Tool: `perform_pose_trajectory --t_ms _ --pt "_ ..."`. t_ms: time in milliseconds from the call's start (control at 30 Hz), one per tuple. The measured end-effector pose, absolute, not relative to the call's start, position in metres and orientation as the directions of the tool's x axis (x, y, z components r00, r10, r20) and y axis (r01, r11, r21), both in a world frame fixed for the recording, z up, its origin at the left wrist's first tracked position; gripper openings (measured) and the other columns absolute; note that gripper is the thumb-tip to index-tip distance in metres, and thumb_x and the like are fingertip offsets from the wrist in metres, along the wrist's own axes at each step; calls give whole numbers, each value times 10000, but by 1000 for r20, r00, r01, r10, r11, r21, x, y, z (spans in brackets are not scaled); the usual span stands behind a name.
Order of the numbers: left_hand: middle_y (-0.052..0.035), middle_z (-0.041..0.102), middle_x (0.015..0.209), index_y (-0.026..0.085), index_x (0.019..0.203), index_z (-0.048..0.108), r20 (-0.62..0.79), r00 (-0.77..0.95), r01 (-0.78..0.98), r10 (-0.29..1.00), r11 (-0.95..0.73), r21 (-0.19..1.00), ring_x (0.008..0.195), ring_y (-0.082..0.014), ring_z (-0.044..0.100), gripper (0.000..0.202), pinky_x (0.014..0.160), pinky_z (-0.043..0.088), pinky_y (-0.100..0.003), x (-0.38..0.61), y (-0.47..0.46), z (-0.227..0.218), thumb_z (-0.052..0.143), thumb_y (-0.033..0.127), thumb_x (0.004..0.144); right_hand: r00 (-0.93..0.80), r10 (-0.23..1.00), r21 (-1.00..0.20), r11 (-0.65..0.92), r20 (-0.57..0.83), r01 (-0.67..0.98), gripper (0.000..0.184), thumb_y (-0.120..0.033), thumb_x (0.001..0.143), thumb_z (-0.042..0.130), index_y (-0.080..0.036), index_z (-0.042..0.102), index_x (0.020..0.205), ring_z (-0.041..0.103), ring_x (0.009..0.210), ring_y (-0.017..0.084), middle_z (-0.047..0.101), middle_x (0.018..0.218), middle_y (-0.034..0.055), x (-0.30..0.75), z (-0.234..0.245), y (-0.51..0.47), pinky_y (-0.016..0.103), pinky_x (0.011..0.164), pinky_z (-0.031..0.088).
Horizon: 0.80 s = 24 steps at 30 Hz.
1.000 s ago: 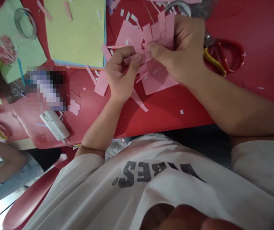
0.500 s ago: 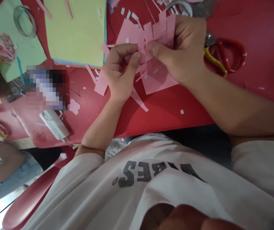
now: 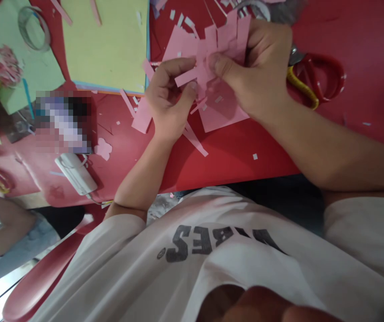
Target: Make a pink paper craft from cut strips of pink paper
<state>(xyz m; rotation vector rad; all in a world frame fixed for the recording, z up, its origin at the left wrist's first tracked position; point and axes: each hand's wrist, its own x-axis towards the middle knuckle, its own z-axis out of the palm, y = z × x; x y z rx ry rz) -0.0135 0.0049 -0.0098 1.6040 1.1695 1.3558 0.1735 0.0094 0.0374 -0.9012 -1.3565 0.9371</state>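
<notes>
Over the red table both hands meet on pink paper strips. My left hand pinches a short pink paper strip between thumb and fingers. My right hand grips a fringed piece of pink paper, cut into several strips that stick up past its fingers. The thumb tips of the two hands nearly touch. A larger pink sheet lies flat under the hands.
Red-and-yellow scissors lie just right of my right hand. A yellow paper stack and green sheet with a tape roll lie at the far left. A white stapler-like tool sits near the table's edge. Another person's arm shows at left.
Both hands have lifted slightly away from me. The left hand now holds a pink strip out crosswise against the fringed piece.
</notes>
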Motion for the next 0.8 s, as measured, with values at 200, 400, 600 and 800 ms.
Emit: perform_pose_trajectory --t_ms 200,400,600,800 --pt "-35 668 1045 296 1080 608 406 58 166 912 -410 897 965 -217 598 506 911 506 -428 -15 5 -10 677 700 784 -20 937 -937 349 349 -10 123 -239 768 740 -248 684 659 483 607 146 603 657 -27 174 39 9 317 596 354" --pt "-30 667 1048 300 1076 605 374 53 193 926 -377 906 955 -209 596 473 889 494 -406 -14 4 -9 689 671 795 -15 925 -925 380 380 1 103 -276 786 721 -202 689 722 481 649 124 570 690 -29 173 30 11 285 637 379" --pt "-7 681 1001 311 1044 620 391 40 173 920 -391 904 919 -192 597 431 845 497 -372 -11 3 -6 711 648 792 -15 920 -919 391 390 48 124 -239 789 703 -153 665 708 447 659 83 528 692 -37 173 26 12 243 630 343" --pt "-21 675 998 271 1087 637 499 65 177 864 -502 847 876 -163 581 433 783 507 -346 -20 10 -12 719 601 818 -53 917 -918 397 396 7 63 -157 707 690 -220 687 713 493 640 124 593 696 -39 174 30 14 282 595 353"
